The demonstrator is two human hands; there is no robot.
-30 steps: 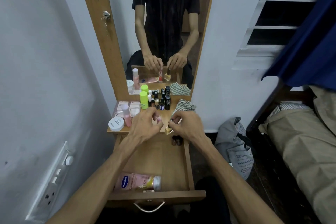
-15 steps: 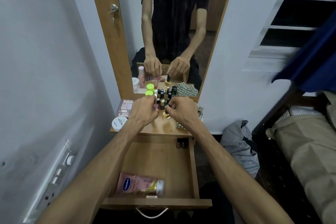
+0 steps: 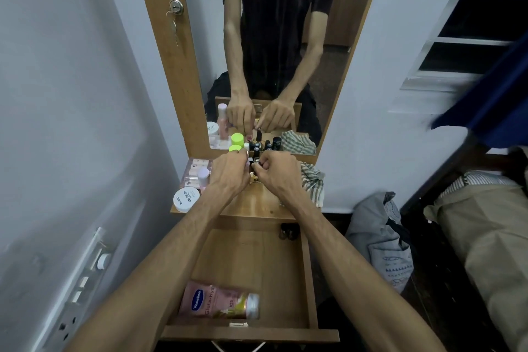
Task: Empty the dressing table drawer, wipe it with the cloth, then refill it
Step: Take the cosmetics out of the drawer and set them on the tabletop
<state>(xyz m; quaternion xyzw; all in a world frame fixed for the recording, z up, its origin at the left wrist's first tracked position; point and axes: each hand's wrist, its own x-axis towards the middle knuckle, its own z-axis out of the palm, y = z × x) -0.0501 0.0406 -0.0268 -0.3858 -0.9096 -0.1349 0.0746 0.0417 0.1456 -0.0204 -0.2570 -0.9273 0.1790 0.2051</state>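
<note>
Both hands up on the dressing table top (image 3: 257,203), at the row of small bottles (image 3: 264,147) by the mirror (image 3: 274,37).

Left hand (image 3: 230,177): fingers curled, tips pinching a small pink-capped bottle (image 3: 246,163). Right hand (image 3: 275,177): fingers curled, pinching a small dark-capped bottle (image 3: 256,163) with a yellowish base showing under the knuckles. The two hands are nearly touching.

Drawer (image 3: 307,271) pulled fully out at 6 o'clock from the hands. Inside: pink lotion bottle (image 3: 220,301) lying on its side along the front edge, cap toward 3 o'clock; two small dark bottles (image 3: 288,233) in the back right corner. Rest of the drawer floor is bare wood.

Striped cloth (image 3: 313,183) bunched on the top at 3 o'clock from the right hand, hanging over the edge. At 9 o'clock from the left hand: white round jar (image 3: 186,200), pink box (image 3: 195,171), pale-capped bottle (image 3: 203,178). Green-capped bottle (image 3: 235,148) at 12 o'clock from the left hand.
</note>
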